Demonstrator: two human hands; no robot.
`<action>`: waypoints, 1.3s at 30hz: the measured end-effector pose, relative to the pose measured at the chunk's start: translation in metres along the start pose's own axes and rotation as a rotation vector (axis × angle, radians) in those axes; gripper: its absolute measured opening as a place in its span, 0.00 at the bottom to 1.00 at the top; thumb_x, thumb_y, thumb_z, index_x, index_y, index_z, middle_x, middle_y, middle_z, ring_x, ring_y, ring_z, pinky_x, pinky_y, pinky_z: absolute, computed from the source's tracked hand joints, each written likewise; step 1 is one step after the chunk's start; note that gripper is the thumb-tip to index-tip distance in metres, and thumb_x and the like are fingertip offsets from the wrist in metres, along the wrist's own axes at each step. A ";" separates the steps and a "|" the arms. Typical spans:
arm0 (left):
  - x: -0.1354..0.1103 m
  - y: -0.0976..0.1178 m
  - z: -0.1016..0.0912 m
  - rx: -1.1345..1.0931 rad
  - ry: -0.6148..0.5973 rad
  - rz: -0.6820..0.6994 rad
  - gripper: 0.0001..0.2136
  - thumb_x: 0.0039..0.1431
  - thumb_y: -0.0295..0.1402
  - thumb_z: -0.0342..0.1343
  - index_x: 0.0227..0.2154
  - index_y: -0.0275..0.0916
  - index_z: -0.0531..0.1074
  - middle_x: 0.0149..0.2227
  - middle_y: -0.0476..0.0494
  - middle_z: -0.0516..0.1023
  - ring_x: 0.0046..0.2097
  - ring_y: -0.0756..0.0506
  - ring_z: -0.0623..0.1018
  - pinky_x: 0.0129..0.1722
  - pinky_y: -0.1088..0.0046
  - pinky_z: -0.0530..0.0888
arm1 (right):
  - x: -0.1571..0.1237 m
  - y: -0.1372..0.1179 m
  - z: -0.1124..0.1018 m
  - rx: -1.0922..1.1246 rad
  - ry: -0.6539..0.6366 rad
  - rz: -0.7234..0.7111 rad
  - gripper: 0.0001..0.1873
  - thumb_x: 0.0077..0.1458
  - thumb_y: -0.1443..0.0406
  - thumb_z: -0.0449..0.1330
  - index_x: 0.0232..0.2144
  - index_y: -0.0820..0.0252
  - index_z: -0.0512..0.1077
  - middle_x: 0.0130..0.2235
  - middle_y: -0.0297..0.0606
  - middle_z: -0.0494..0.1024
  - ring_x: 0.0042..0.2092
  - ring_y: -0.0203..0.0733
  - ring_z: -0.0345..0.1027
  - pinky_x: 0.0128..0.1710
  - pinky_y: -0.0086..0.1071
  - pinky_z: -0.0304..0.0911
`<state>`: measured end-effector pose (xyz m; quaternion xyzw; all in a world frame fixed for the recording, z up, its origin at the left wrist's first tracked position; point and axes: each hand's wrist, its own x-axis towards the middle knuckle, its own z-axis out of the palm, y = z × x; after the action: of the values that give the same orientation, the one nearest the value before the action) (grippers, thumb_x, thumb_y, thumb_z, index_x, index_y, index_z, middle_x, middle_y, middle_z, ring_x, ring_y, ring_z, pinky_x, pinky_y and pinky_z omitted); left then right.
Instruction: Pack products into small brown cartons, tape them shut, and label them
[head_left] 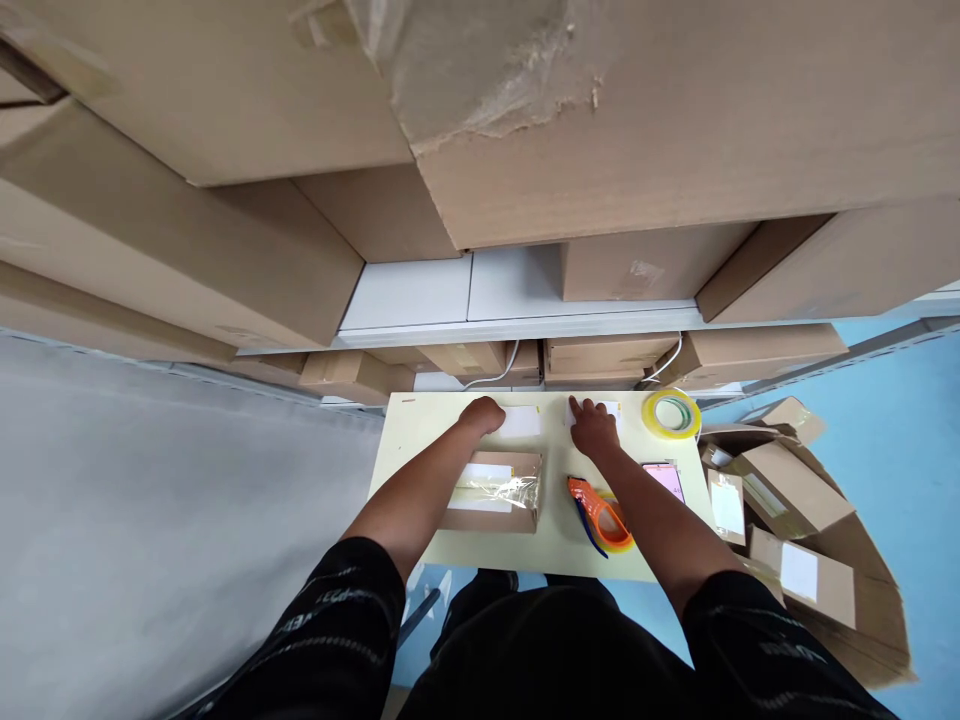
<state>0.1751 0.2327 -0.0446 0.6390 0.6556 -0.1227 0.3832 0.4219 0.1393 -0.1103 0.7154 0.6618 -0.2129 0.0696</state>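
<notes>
My left hand (pixel 482 414) is closed, its fingers curled at the left edge of a white paper label (pixel 521 421) on the small cream table (pixel 551 545). What its fingertips hold, if anything, is hidden. My right hand (pixel 595 432) rests on a second white label (pixel 613 409), index finger stretched out and the others partly bent. Nearer me lies a taped cardboard box (pixel 491 522) with white paper under clear tape. An orange tape dispenser (pixel 604 515) with a blue part lies below my right hand.
A yellow tape roll (pixel 672 413) and a phone (pixel 664 480) lie at the table's right. A large open carton (pixel 874 600) on the blue floor holds several small labelled boxes. Behind the table, a white shelf (pixel 525 328) carries large cardboard boxes (pixel 675 120) that overhang above.
</notes>
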 end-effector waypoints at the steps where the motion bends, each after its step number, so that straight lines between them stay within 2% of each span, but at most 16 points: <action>1: -0.009 -0.003 -0.008 -0.009 0.039 0.009 0.06 0.54 0.33 0.61 0.25 0.38 0.75 0.27 0.38 0.81 0.34 0.40 0.82 0.37 0.69 0.73 | -0.001 0.000 -0.002 0.010 -0.003 0.001 0.38 0.62 0.70 0.51 0.74 0.56 0.54 0.59 0.55 0.69 0.57 0.59 0.61 0.51 0.47 0.62; 4: -0.045 -0.010 -0.029 -0.157 0.173 0.098 0.12 0.63 0.40 0.55 0.27 0.40 0.73 0.32 0.44 0.82 0.35 0.45 0.80 0.37 0.72 0.71 | -0.008 -0.001 -0.014 0.083 0.020 0.007 0.39 0.61 0.68 0.54 0.73 0.63 0.55 0.59 0.56 0.71 0.58 0.59 0.63 0.53 0.46 0.62; 7: -0.091 -0.018 -0.040 -0.481 0.262 0.268 0.17 0.63 0.47 0.56 0.26 0.40 0.71 0.29 0.47 0.80 0.31 0.48 0.76 0.34 0.74 0.70 | -0.025 -0.016 -0.032 0.344 0.134 0.009 0.33 0.62 0.65 0.56 0.68 0.66 0.63 0.56 0.55 0.76 0.57 0.56 0.67 0.56 0.45 0.62; 10: -0.134 -0.027 -0.041 -0.770 0.251 0.363 0.19 0.58 0.51 0.61 0.26 0.39 0.71 0.28 0.47 0.79 0.31 0.48 0.75 0.35 0.73 0.71 | -0.056 -0.053 -0.055 0.947 0.180 0.039 0.25 0.64 0.53 0.57 0.57 0.60 0.73 0.48 0.46 0.81 0.50 0.50 0.74 0.52 0.41 0.67; 13: -0.168 -0.038 -0.037 -0.972 0.233 0.398 0.20 0.54 0.52 0.65 0.27 0.38 0.74 0.28 0.46 0.80 0.31 0.48 0.76 0.37 0.72 0.72 | -0.092 -0.105 -0.077 1.627 -0.007 -0.018 0.30 0.56 0.40 0.62 0.45 0.58 0.77 0.41 0.42 0.83 0.39 0.46 0.77 0.41 0.38 0.71; 15: -0.186 -0.046 -0.034 -1.072 0.224 0.413 0.20 0.53 0.52 0.67 0.28 0.37 0.75 0.28 0.45 0.80 0.31 0.48 0.76 0.37 0.71 0.73 | -0.114 -0.140 -0.089 1.849 -0.080 -0.084 0.28 0.51 0.40 0.67 0.38 0.58 0.77 0.35 0.39 0.82 0.34 0.43 0.76 0.36 0.35 0.71; 19: -0.215 -0.071 -0.031 -1.123 0.207 0.459 0.20 0.53 0.52 0.67 0.27 0.37 0.77 0.27 0.45 0.80 0.31 0.48 0.76 0.36 0.71 0.73 | -0.146 -0.189 -0.102 1.903 -0.007 -0.076 0.20 0.45 0.52 0.76 0.29 0.58 0.75 0.24 0.32 0.76 0.26 0.37 0.69 0.30 0.31 0.66; 22: -0.233 -0.095 -0.035 -1.104 0.163 0.535 0.20 0.56 0.52 0.65 0.31 0.36 0.80 0.31 0.43 0.82 0.34 0.47 0.78 0.38 0.70 0.74 | -0.163 -0.211 -0.104 1.906 0.061 -0.012 0.19 0.43 0.56 0.77 0.30 0.58 0.75 0.23 0.31 0.76 0.24 0.35 0.66 0.26 0.30 0.63; 25: -0.245 -0.119 -0.042 -1.149 0.137 0.593 0.21 0.57 0.52 0.65 0.38 0.36 0.81 0.36 0.40 0.84 0.36 0.46 0.79 0.41 0.69 0.75 | -0.178 -0.227 -0.102 1.961 0.072 0.044 0.20 0.41 0.57 0.78 0.31 0.57 0.74 0.24 0.31 0.76 0.24 0.35 0.65 0.25 0.30 0.65; 28: -0.251 -0.137 -0.048 -1.178 0.124 0.606 0.22 0.55 0.51 0.66 0.39 0.36 0.80 0.37 0.39 0.84 0.37 0.46 0.80 0.43 0.67 0.75 | -0.192 -0.242 -0.098 1.995 0.092 0.085 0.20 0.41 0.59 0.78 0.30 0.56 0.71 0.23 0.29 0.75 0.23 0.34 0.65 0.24 0.29 0.67; 33: -0.258 -0.148 -0.051 -1.212 0.062 0.627 0.18 0.54 0.48 0.67 0.35 0.36 0.79 0.34 0.40 0.83 0.35 0.47 0.78 0.41 0.68 0.75 | -0.213 -0.258 -0.093 2.019 0.123 0.116 0.20 0.41 0.60 0.79 0.31 0.57 0.72 0.24 0.30 0.75 0.23 0.33 0.65 0.23 0.28 0.67; 39: -0.267 -0.142 -0.045 -1.291 0.024 0.647 0.14 0.54 0.44 0.66 0.31 0.36 0.77 0.29 0.44 0.80 0.32 0.49 0.75 0.37 0.71 0.71 | -0.228 -0.257 -0.090 2.028 0.104 0.104 0.22 0.40 0.60 0.80 0.29 0.57 0.71 0.23 0.28 0.73 0.23 0.31 0.65 0.23 0.26 0.68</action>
<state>-0.0022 0.0418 0.1154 0.4488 0.3795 0.4158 0.6940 0.1822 -0.0063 0.1087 0.4735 0.1398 -0.6393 -0.5895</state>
